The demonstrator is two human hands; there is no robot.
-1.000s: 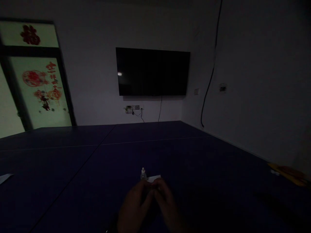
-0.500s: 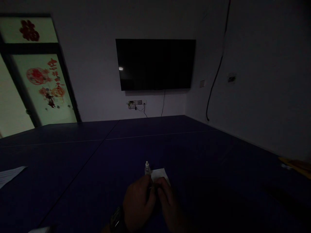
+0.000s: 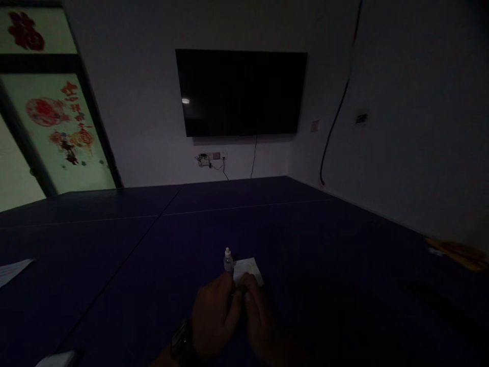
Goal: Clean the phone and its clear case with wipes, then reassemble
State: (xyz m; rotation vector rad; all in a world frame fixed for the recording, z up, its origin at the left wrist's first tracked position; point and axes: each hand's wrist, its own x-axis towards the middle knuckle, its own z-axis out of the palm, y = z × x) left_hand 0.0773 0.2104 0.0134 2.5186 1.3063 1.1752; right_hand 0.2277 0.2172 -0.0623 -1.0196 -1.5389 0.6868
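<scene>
Low in the middle of the dim view, my left hand (image 3: pixel 214 313), with a dark watch (image 3: pixel 181 338) at its wrist, meets my right hand (image 3: pixel 256 316) at the fingertips. Both hands are closed with fingers pinched together around something small and dark that I cannot make out. Just beyond the left fingers stands a small clear dropper bottle (image 3: pixel 228 261) with a white cap, upright. A white square of paper (image 3: pixel 247 267) lies flat beside it, its near part hidden by the right fingers.
The dark blue table (image 3: pixel 214 229) has seams across it. Printed paper (image 3: pixel 14 271) lies at the left, a pale object (image 3: pixel 57 359) at the lower left edge, and a yellow item (image 3: pixel 460 254) at the far right. A television (image 3: pixel 240 94) hangs on the wall.
The view has shifted slightly, so the scene sits a little higher and further left. The hands stay together in the same pinch, and slightly more of the white paper shows.
</scene>
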